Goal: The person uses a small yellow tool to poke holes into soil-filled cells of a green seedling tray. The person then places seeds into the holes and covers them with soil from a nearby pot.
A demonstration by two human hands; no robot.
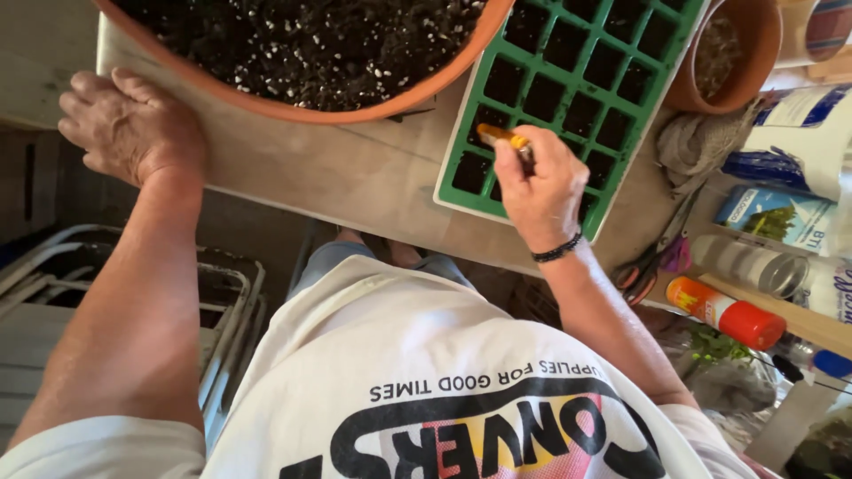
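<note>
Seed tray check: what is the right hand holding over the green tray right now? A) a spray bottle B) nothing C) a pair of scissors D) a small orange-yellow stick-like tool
D: the right hand pinches a small orange-yellow tool whose tip sits over a soil-filled cell of the green seed tray, while the left hand rests flat on the table edge.

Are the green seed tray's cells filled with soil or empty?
Filled: the green seed tray shows dark soil in every visible cell, nearly level with the rims.
</note>
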